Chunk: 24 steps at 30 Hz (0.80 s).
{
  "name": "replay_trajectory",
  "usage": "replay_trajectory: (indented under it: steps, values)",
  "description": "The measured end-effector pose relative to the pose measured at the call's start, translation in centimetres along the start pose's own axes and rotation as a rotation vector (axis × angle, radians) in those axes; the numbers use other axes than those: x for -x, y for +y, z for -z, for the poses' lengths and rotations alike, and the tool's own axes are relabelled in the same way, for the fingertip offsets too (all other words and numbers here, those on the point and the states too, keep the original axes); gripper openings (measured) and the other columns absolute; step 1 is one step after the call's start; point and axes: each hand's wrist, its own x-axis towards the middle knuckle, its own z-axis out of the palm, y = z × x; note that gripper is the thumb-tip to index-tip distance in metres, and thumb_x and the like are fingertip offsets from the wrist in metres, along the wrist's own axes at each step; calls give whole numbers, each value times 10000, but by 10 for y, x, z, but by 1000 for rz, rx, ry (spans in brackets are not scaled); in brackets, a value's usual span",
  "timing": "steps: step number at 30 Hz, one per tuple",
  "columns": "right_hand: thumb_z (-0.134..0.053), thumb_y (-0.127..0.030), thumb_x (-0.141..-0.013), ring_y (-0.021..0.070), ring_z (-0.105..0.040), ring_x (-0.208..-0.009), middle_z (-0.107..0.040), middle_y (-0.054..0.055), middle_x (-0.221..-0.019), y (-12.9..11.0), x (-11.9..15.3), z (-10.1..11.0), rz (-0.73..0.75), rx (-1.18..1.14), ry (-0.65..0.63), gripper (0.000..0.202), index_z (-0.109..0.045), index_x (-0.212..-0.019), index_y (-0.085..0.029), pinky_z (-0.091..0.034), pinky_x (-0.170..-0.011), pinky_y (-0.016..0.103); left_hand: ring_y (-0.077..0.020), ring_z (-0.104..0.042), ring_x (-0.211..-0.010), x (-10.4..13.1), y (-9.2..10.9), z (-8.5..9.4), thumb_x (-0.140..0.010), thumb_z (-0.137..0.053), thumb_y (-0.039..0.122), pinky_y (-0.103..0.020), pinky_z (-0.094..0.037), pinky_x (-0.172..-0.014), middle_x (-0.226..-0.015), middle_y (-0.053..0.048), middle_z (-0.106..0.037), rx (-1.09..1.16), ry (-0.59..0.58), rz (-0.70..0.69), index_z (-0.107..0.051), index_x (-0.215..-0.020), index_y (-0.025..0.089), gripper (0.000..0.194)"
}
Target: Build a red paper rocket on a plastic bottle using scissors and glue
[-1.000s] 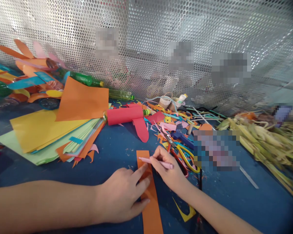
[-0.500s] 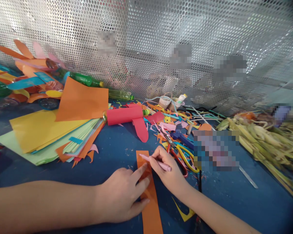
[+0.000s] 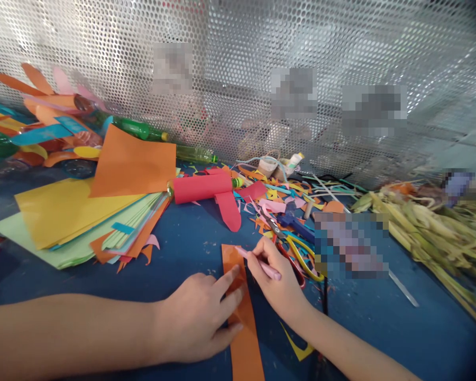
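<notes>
A strip of orange paper (image 3: 246, 346) lies lengthwise on the blue table in front of me. My left hand (image 3: 204, 317) rests on it with the fingers spread, pressing it flat. In my right hand (image 3: 275, 275) is a pink crayon or marker (image 3: 268, 271), gripped between thumb and fingers. Its tip meets the strip's far end, near the upper right corner. Just beyond the right hand lie scissors with yellow and red handles (image 3: 297, 254). A bottle wrapped in red paper (image 3: 202, 188), with a red paper flap hanging off it, is farther back.
Coloured paper sheets (image 3: 71, 217) are stacked at the left, below paper-covered bottles (image 3: 51, 127). Paper scraps (image 3: 281, 193) spread across the back middle. Dry corn husks (image 3: 432, 227) lie at the right, near a ruler (image 3: 403, 288). A perforated metal sheet (image 3: 238, 69) stands behind.
My right hand has shifted the pink crayon or marker slightly right along the strip's far end. My left hand keeps its place on the paper.
</notes>
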Motion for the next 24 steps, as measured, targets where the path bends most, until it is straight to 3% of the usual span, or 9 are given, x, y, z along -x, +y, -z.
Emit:
replay_trajectory:
  steps: [24]
  values:
    - [-472, -209, -785, 85, -317, -444, -277, -82, -507, 1, 1, 8, 19, 10, 68, 251, -282, -622, -218, -276, -438, 212, -239, -630, -707, -1, -1, 0, -862, -354, 381, -410, -531, -587, -1325, -180, -431, -28, 7, -9, -430, -1235, 120, 461]
